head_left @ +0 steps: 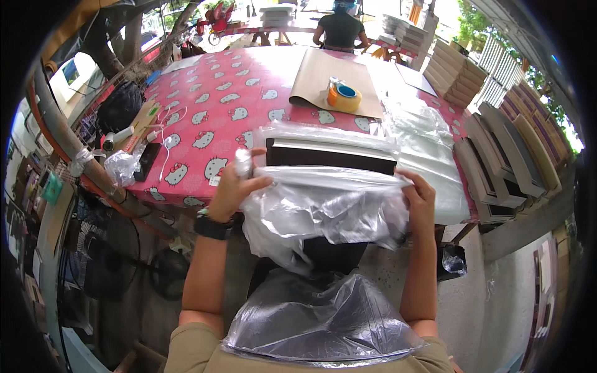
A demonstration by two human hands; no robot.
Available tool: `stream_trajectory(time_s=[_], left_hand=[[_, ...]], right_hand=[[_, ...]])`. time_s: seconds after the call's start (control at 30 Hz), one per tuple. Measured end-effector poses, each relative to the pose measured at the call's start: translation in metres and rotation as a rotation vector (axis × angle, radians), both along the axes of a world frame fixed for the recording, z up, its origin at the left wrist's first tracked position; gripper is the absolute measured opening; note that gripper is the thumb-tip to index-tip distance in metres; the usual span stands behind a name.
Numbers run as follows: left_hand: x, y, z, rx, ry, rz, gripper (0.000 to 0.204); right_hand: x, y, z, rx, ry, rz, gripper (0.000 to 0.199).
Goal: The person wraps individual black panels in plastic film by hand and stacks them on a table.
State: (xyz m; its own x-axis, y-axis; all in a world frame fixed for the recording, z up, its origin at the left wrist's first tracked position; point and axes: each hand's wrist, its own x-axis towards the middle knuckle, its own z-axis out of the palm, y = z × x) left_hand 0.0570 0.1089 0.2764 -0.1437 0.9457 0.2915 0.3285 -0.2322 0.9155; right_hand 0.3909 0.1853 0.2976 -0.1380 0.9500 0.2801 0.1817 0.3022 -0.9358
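Pinching the near edge of the clear plastic film (323, 208) at its right end: right hand (421, 198), fingers curled, thumb against it. Left hand (229, 191) part-open at the left end, thumb spread from fingers; can't tell if it grips. Dark box (329, 156) with pale strip sits between the hands, partly in plastic. Tape rolls (345, 98) on brown paper (320, 68) beyond both hands; plastic sheets (438, 183) just right of the right hand.
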Motion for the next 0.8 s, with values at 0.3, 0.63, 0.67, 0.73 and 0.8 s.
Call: stream_trajectory(time_s=[0.3,0.63,0.67,0.73,0.8], left_hand=[[0.028,0.007,-0.009,0.409,0.486,0.331,0.038],[-0.006,-0.02,-0.043,-0.468,-0.696,-0.128,0.008],[-0.002,-0.03,-0.052,-0.458,-0.7,-0.151,0.008],[0.003,-0.04,-0.081,-0.493,-0.82,-0.135,0.011],[0.001,-0.051,-0.12,-0.579,-0.657,-0.015,0.018]], right_hand=[[0.014,-0.001,-0.014,0.24,-0.115,-0.115,0.017],[0.026,-0.004,-0.034,-0.748,0.475,0.385,0.029],[0.021,-0.013,-0.041,-0.778,0.461,0.222,0.031],[0.057,-0.008,-0.108,-0.667,0.459,0.377,0.031],[0.058,-0.016,-0.14,-0.629,0.392,0.255,0.026]])
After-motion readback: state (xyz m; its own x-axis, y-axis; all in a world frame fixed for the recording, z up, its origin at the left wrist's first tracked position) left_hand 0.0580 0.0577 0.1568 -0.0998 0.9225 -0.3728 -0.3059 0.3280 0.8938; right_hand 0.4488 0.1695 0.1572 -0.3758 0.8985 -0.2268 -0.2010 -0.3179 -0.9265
